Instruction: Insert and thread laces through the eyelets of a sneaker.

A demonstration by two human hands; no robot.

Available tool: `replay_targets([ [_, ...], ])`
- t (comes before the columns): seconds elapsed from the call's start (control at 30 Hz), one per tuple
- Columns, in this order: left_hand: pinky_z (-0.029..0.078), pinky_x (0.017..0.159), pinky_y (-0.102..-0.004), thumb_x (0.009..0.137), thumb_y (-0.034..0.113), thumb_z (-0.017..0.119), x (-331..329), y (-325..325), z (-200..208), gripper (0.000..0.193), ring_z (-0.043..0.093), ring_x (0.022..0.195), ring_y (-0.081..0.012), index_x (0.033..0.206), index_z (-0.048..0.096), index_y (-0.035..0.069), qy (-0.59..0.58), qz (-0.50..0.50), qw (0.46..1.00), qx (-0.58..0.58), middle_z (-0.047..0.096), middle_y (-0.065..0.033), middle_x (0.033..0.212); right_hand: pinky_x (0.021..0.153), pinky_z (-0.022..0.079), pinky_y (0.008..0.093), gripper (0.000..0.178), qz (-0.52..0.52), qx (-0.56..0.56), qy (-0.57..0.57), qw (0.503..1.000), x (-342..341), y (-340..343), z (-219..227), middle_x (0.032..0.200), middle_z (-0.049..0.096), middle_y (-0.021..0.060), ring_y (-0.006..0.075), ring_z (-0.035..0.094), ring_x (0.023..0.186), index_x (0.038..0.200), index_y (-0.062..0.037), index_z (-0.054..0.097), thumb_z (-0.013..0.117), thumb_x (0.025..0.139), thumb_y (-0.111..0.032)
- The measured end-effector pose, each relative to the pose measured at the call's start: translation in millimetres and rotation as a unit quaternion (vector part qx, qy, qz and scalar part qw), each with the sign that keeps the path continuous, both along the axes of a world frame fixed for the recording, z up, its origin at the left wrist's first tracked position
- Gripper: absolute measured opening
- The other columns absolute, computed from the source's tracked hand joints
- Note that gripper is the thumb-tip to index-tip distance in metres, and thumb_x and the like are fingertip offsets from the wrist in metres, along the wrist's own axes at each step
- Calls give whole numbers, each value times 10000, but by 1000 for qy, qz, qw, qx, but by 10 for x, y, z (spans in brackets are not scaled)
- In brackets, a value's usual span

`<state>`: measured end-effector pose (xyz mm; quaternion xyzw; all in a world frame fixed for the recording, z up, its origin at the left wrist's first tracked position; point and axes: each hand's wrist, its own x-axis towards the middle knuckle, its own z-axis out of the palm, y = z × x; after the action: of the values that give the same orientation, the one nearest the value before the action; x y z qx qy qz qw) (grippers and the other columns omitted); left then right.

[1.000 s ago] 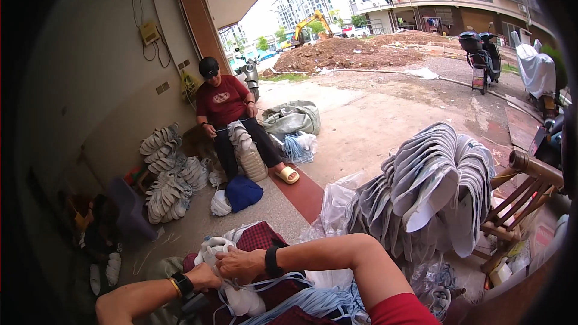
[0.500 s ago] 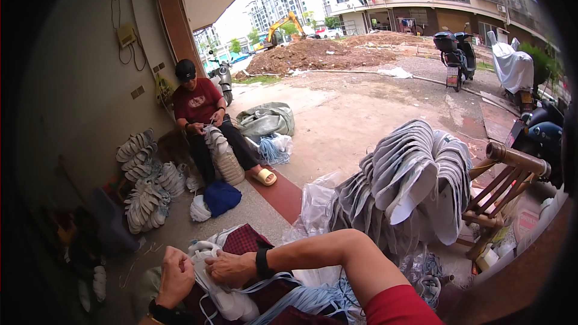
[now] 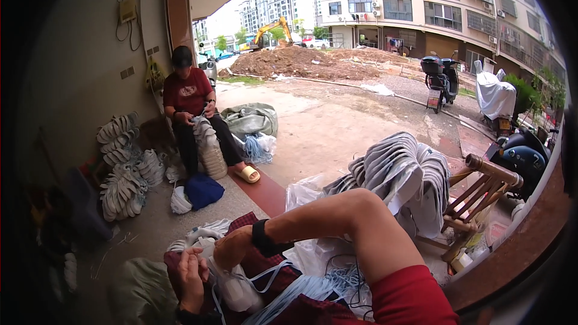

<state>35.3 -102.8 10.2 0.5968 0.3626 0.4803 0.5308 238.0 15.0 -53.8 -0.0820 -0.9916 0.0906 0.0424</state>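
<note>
A white shoe upper (image 3: 239, 292) lies in my lap over dark red checked cloth (image 3: 244, 221), with a light blue lace running from it. My right hand (image 3: 233, 248) is bent down over the upper, fingers curled inward and mostly hidden behind the wrist. Close beside it, my left hand (image 3: 192, 272) is raised with its fingers drawn together; whatever is between them is too small to make out. A bundle of light blue laces (image 3: 301, 294) spreads across my lap, under my right forearm. More pale uppers (image 3: 208, 230) lie just beyond my hands.
Stacked grey shoe uppers (image 3: 394, 171) hang by a bamboo rack (image 3: 481, 195) on the right. A seated person (image 3: 189, 93) handles a string of uppers ahead left, near a blue cloth bundle (image 3: 203, 191). Further piles of uppers (image 3: 123, 189) line the left wall.
The view has shifted, so the scene sits further left. My right hand has turned down over the upper, elbow higher; my left hand has moved lower, its fingers still drawn together.
</note>
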Motion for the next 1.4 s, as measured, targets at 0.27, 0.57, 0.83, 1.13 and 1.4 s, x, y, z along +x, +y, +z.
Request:
replay_targets([
  [0.27,430,553,-228,1061,139,453,-144,-6,-51,144,519,603,-78,1096,568,60,-4,-31,999,34,556,0,772,704,579,430,361,-283,-26,-29,958,-263,-722,816,765,711,206,334,728,787,746,11,737,771,652,-336],
  [0.57,490,524,-232,1010,134,546,-50,-153,-210,150,616,584,-93,1103,472,41,-22,18,1000,-9,696,-81,804,531,432,345,307,-380,-44,414,826,-24,-202,1395,606,555,164,208,569,565,658,43,601,625,841,-202],
  [0.83,440,512,-191,992,20,586,396,-1074,799,34,564,559,-46,1025,586,11,56,-348,930,102,738,-113,864,530,398,241,256,-302,-238,338,859,375,-614,1585,766,614,3,69,527,636,889,-33,769,643,919,-254],
  [1.13,397,509,-145,995,169,648,26,-191,674,209,560,664,-3,1124,682,8,-113,8,991,-66,732,-71,1070,606,449,264,203,-262,-141,354,887,107,-883,1619,769,624,37,82,576,689,889,15,759,651,902,-157],
  [1.4,443,658,-183,989,220,643,83,-272,803,200,592,760,-33,1110,675,64,-132,-59,981,-132,707,-13,959,690,492,303,231,-238,-163,365,885,52,-929,1615,874,694,89,94,612,782,960,-4,751,637,924,-201],
])
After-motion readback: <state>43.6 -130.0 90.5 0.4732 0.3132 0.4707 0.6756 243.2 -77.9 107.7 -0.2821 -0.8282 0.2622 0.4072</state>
